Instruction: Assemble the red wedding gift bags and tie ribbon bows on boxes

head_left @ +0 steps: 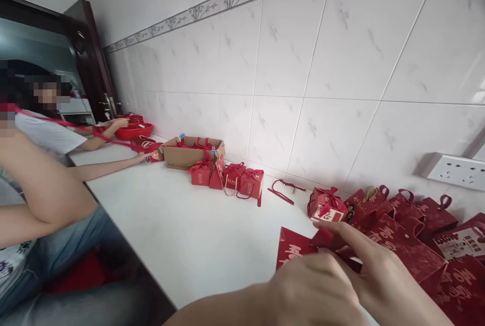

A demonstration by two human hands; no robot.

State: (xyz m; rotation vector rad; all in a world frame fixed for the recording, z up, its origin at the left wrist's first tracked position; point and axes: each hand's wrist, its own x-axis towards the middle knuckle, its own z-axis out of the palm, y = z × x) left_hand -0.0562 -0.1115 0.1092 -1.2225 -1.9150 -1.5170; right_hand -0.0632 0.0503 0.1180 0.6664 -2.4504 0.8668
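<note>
Nearest, to the right of the carton and well in front of it: one red card box (291, 246), partly behind the left hand (308, 285). Cannot tell the left grip's opening or hold; fingertips hidden. At the right hand (379, 263), note a grip closed to a pinch on one red flap (323, 238), apparently part of the box. Judge as light, stiff in the panels, soft at the folds, easily creased; best held by the side panels, without squeezing. Beside the right hand, right of the carton, count at least six loop-handled boxes (411, 247); exact number uncertain through overlap.

Farther back, still right of the carton: one bow-tied box (326, 205), then loose cord (281, 195) in two stretches, one piece or two unclear. Just beside the carton (182, 156), on the bench (182, 230), count four small red boxes (252, 183). On its rim, two blue clips (213, 150). Left of the carton: two co-workers (38, 182), one pink ribbon (76, 126) and, farthest, one red basin (131, 133).
</note>
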